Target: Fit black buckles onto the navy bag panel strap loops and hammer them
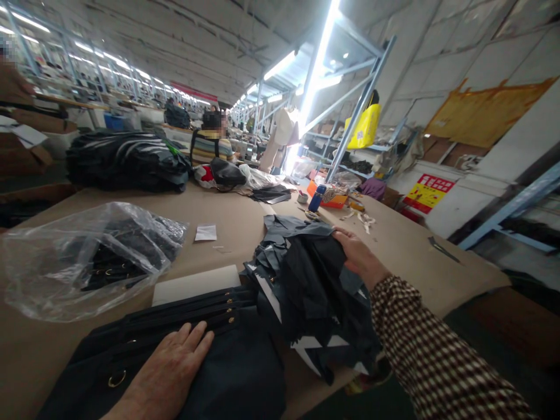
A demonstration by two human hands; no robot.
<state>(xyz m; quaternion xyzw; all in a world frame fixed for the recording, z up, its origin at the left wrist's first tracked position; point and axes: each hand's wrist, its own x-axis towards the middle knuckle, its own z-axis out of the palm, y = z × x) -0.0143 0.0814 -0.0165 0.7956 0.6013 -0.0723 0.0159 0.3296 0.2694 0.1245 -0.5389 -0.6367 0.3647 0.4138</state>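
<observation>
My left hand [168, 367] lies flat, fingers stretched out, on a stack of dark navy fabric pieces [245, 364] with gold rings and gold rivets along their folded edges. To the right sits a loose pile of dark cut fabric pieces [312, 274], some showing white undersides. The thumb and fingers of my right hand [356, 254] close on the edge of a dark fabric piece at the top right of this pile. Part of that grip is hidden behind the cloth. A white board [196, 284] sticks out behind the ringed stack.
A clear plastic bag [87, 256] with dark ringed pieces lies at the left. Behind it rises a big dark fabric stack [126, 160]. A blue bottle [317, 198], an orange box [335, 201] and scraps stand at the back. A seated person [212, 146] works beyond the table [420, 256].
</observation>
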